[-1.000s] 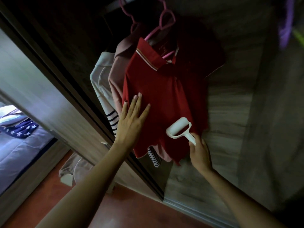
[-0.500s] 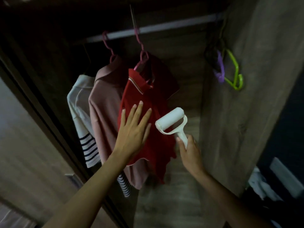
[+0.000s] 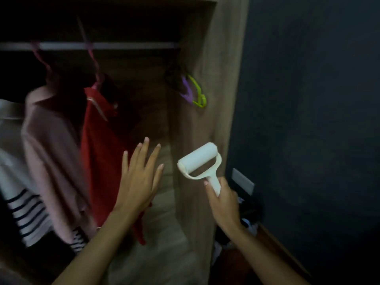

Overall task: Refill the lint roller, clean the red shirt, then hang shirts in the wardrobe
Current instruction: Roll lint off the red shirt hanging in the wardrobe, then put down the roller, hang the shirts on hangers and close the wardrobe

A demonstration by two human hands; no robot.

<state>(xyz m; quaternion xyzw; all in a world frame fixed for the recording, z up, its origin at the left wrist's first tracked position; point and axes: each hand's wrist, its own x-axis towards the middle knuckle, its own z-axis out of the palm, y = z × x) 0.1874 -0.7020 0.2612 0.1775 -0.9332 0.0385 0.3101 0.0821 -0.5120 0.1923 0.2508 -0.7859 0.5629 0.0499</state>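
Head view: left hand, fingers spread, is lifting off red shirt at centre-left; right hand, clamped on roller, is withdrawing rightward; cleaning likely finished.

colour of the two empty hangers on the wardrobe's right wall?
One purple hanger, one lime-green hanger, hanging together; head view, the only one.
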